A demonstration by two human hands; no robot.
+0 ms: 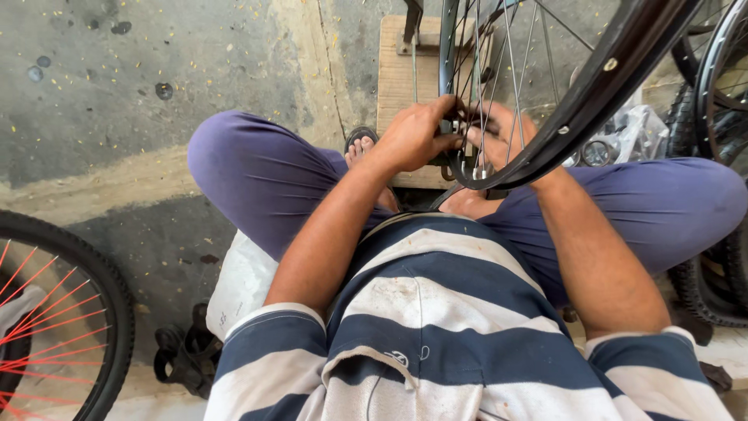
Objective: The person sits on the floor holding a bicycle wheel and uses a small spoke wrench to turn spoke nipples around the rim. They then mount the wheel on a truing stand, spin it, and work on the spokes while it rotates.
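Bare wheel rim (545, 148), black, wire-spoked: upright over the lap | left hand (417, 134): fingers closed on rim's lowest arc | right hand (502, 132): behind the spokes, grip cannot be told | wooden block (401, 86): beyond rim | red-spoked wheel (54, 312): well left of rim

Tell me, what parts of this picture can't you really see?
- Head view: what the left hand and right hand pinch at the black rim; fingers and spokes cover it.
- The rim's top half: cut off by the picture's upper edge.
- The red-spoked wheel: cut off at the left edge.
- The small dark parts on the floor: too small and shadowed to identify.
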